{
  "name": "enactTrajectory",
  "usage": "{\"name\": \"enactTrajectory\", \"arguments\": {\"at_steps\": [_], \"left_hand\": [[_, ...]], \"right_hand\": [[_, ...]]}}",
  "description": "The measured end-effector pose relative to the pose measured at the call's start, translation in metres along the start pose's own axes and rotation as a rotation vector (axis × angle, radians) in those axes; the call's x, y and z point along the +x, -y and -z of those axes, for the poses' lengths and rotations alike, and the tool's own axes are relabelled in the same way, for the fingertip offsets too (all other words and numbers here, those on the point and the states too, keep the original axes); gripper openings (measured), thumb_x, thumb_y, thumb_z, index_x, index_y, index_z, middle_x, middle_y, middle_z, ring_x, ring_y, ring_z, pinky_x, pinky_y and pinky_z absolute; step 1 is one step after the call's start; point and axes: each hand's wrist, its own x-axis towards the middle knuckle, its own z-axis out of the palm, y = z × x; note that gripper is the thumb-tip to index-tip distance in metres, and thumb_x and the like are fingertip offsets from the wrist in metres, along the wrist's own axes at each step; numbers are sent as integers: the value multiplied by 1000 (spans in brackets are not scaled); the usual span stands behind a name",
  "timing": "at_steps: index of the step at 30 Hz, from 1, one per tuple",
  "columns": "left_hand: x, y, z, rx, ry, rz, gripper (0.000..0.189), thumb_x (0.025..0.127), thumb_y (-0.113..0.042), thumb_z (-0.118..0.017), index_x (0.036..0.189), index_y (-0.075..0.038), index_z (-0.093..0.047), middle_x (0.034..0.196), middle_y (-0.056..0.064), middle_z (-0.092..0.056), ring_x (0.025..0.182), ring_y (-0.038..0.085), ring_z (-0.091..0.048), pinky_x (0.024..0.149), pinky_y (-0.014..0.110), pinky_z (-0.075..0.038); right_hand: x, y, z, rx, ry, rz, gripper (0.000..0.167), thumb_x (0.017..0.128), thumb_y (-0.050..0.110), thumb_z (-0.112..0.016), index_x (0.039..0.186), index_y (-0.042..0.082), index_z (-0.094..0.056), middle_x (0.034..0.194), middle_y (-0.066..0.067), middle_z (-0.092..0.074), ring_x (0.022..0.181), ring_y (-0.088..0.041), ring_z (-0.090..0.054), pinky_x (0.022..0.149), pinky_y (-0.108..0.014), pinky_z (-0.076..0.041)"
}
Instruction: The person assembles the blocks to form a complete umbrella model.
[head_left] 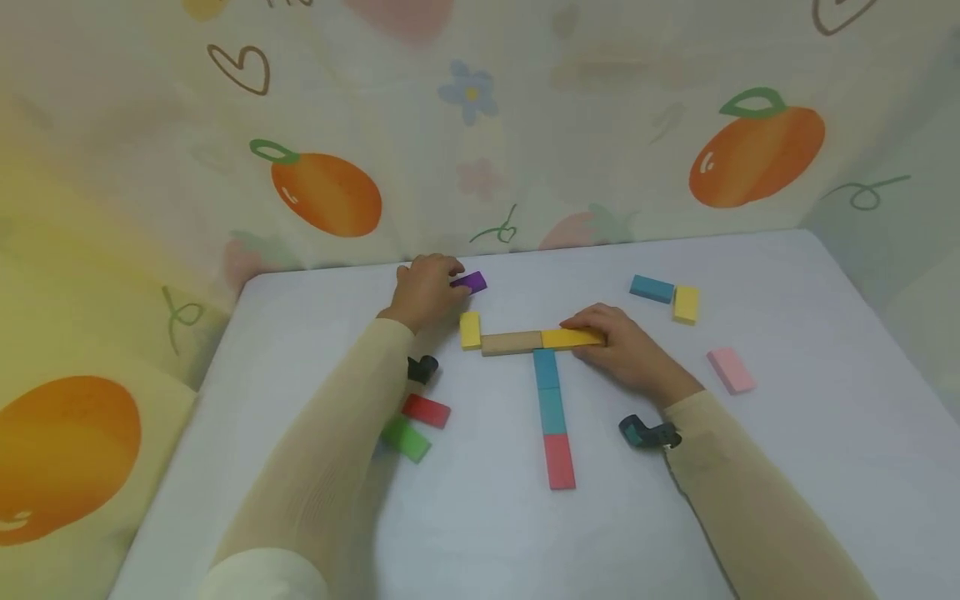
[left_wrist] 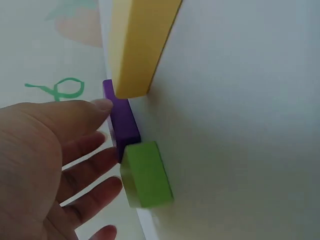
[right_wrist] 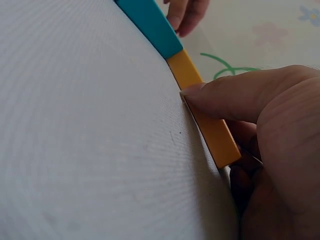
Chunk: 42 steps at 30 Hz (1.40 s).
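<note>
In the head view my left hand (head_left: 424, 292) is at the far edge of the table, over the left end of a purple block (head_left: 471, 282). Its thumb tip meets the purple block (left_wrist: 122, 120) in the left wrist view, the other fingers spread loosely beyond. A green block (left_wrist: 152, 175) stands close by those fingertips. My right hand (head_left: 622, 350) pinches a yellow block (head_left: 567, 338) at the right end of a wooden block (head_left: 512, 342). From the right wrist, its thumb lies on the near side of that yellow block (right_wrist: 215, 137), with fingers behind.
Another yellow block (head_left: 470, 331) stands left of the wooden one. A blue, a teal and a red block (head_left: 558, 462) run toward me in a column. Red (head_left: 427, 411) and green (head_left: 407, 439) blocks lie left; blue, yellow and pink (head_left: 731, 370) ones right. A patterned cloth hangs behind.
</note>
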Motion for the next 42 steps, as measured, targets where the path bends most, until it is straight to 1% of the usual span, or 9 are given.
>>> {"name": "enactTrajectory", "arguments": {"at_steps": [5, 10, 13, 18, 24, 26, 33, 35, 42], "left_hand": [[7, -3, 0, 1, -11, -12, 30, 101, -27, -83, 125, -8, -80, 113, 6, -77, 115, 30, -62, 113, 64, -20], [10, -8, -3, -24, -14, -1, 30, 99, -30, -85, 120, -9, -83, 109, 4, -79, 112, 29, -63, 111, 65, -20], [10, -11, -5, -17, -6, 1, 35, 98, -33, -85, 126, -11, -81, 106, 3, -79, 111, 30, -62, 109, 64, -20], [10, -12, -7, 9, 5, -4, 45, 99, -35, -85, 139, -16, -76, 105, 3, -78, 111, 30, -61, 105, 63, -21], [10, -15, -8, 25, 19, -50, 44, 99, -36, -84, 140, -21, -77, 93, 2, -74, 105, 28, -60, 100, 61, -24], [9, -15, -8, 24, 29, -51, 43, 99, -37, -84, 139, -21, -77, 94, 1, -74, 105, 26, -60, 99, 60, -24], [7, -18, -9, -6, 78, -23, 44, 100, -39, -82, 140, -21, -76, 110, 1, -77, 112, 25, -59, 102, 58, -25], [7, -18, -9, -11, 81, -23, 45, 100, -39, -82, 141, -21, -76, 111, 1, -76, 113, 25, -59, 102, 58, -26], [5, -17, -11, -29, 80, -23, 46, 100, -39, -83, 142, -22, -75, 104, 0, -74, 109, 23, -59, 102, 57, -26]], "right_hand": [[1, 1, -2, 2, 4, 9, 38, 107, 14, -72, 145, 18, -70, 141, 0, -61, 135, -25, -49, 117, -50, -42], [1, 0, -2, 1, -3, 10, 37, 107, 14, -73, 144, 17, -70, 140, 0, -61, 134, -25, -50, 117, -50, -42], [0, 0, -1, -1, -6, 4, 37, 107, 13, -73, 144, 17, -70, 140, 0, -61, 134, -25, -50, 117, -51, -42], [0, 1, 0, -5, -1, 1, 38, 107, 13, -72, 145, 16, -69, 141, -1, -60, 134, -25, -50, 117, -51, -42], [-1, 1, 1, 1, -4, 5, 37, 107, 13, -72, 144, 15, -70, 140, -1, -61, 133, -26, -50, 117, -52, -41], [-1, 1, 1, 0, -1, 6, 38, 107, 13, -72, 145, 16, -70, 140, -1, -60, 134, -26, -50, 117, -51, -41], [-1, 1, -1, 3, -7, 10, 38, 107, 12, -72, 145, 16, -69, 139, -1, -60, 133, -26, -50, 116, -52, -42], [-1, 2, -1, 4, -7, 9, 38, 107, 13, -72, 145, 16, -69, 139, -2, -60, 133, -26, -50, 116, -52, -42], [-2, 2, 0, 0, -6, 2, 38, 108, 14, -72, 145, 17, -69, 139, 0, -61, 133, -25, -51, 116, -51, -43]]}}
